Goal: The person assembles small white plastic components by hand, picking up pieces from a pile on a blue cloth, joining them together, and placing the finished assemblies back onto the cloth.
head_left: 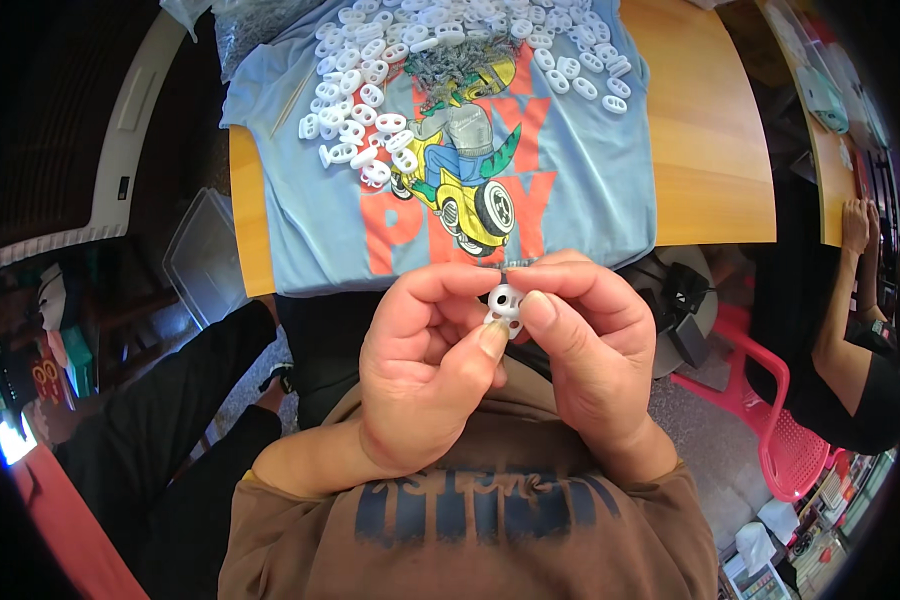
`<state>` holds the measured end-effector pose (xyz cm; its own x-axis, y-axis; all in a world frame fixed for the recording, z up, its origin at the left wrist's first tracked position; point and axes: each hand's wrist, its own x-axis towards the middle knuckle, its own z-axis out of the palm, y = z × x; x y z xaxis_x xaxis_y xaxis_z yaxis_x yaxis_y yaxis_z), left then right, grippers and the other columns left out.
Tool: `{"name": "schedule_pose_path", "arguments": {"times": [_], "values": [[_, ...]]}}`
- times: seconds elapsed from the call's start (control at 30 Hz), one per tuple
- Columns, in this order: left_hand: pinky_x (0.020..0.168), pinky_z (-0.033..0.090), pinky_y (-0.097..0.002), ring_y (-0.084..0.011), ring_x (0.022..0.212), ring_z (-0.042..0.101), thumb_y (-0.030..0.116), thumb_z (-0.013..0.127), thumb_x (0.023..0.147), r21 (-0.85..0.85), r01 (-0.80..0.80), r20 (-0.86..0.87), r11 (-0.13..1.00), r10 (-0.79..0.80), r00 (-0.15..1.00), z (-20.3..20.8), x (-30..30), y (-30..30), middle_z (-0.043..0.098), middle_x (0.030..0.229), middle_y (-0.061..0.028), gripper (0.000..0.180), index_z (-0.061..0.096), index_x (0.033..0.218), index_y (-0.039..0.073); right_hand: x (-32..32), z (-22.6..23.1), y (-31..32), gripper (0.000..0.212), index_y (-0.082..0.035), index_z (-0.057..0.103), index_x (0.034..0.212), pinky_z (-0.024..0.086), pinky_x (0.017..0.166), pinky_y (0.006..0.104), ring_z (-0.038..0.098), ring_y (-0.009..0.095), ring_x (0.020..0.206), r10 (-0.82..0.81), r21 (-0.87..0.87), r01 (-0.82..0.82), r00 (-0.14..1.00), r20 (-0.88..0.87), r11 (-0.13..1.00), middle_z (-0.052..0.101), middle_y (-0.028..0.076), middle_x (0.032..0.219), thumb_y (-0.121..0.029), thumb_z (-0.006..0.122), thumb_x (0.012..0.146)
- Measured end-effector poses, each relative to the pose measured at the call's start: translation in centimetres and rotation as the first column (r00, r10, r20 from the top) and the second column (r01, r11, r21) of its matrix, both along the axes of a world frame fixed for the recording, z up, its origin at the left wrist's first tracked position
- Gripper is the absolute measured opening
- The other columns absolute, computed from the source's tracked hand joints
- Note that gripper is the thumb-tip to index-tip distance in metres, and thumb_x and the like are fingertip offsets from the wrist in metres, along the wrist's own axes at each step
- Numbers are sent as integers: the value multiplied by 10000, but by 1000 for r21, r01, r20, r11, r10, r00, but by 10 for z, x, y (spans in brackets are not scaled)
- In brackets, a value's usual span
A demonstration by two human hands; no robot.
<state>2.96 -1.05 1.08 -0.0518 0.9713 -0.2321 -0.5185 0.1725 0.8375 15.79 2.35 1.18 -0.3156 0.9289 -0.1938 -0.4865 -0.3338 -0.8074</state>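
Just in front of my chest, both hands are closed on a small white plastic cord lock (505, 298) with round holes. My left hand (425, 365) pinches its left side between thumb and forefinger. From the right, my right hand (595, 350) grips it the same way, thumb pressed to its face. The fingertips meet behind the piece and hide part of it. Many similar white oval pieces (372, 95) lie loose on a blue printed T-shirt (600, 190). Among them is a heap of tiny grey metal parts (450, 68), perhaps springs.
The shirt covers a wooden table (715, 150). Clear plastic bags (260, 35) sit at its far left, beside thin sticks (290, 105). A pink plastic chair (770, 410) stands at right, near another person's arm (845, 330). Someone's dark-trousered legs (185, 410) are at left.
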Motion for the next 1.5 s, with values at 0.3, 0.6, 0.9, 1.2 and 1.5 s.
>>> {"name": "schedule_pose_path", "arguments": {"times": [0.3, 0.6, 0.9, 1.2, 1.5], "values": [[552, 438, -205, -87, 608, 512, 5, 523, 824, -18, -48, -38, 999, 47, 998, -4, 3, -1, 576, 837, -69, 261, 459, 1077, 17, -7, -9, -6, 150, 46, 598, 988, 444, 627, 205, 543, 88, 761, -213, 409, 67, 923, 322, 910, 545, 73, 925, 35, 551, 846], [594, 467, -171, -49, 657, 547, -26, 538, 839, 43, -54, 24, 998, 53, 998, -7, 4, -4, 573, 840, -34, 259, 466, 1085, 8, -6, -10, -8, 162, 45, 600, 987, 429, 562, 206, 522, 79, 661, -243, 443, 89, 921, 305, 892, 554, 86, 887, 58, 548, 834], [696, 491, -200, -94, 753, 580, -32, 494, 873, 145, 36, 58, 989, -45, 997, -4, 4, -8, 567, 922, -71, 429, 364, 1281, -13, 10, -7, 0, 267, 14, 605, 1018, 441, 645, 242, 546, 130, 724, -151, 516, -40, 934, 323, 856, 574, 84, 893, 17, 644, 754], [799, 492, -247, -131, 877, 589, -11, 449, 908, 187, 217, 78, 958, -235, 969, -1, -2, -5, 552, 1083, -118, 393, 360, 1291, -23, 24, -5, 9, 341, 6, 599, 1053, 446, 664, 252, 552, 139, 741, -51, 551, -145, 944, 325, 822, 581, 83, 895, -33, 694, 728], [835, 484, -250, -129, 945, 572, -18, 477, 895, 182, 178, 136, 967, -205, 969, -3, 2, -10, 546, 1109, -109, 367, 398, 1253, -25, 26, -9, 8, 363, 7, 594, 1055, 448, 672, 279, 552, 185, 777, -79, 643, -177, 934, 349, 745, 582, 90, 896, -78, 701, 719]]}}
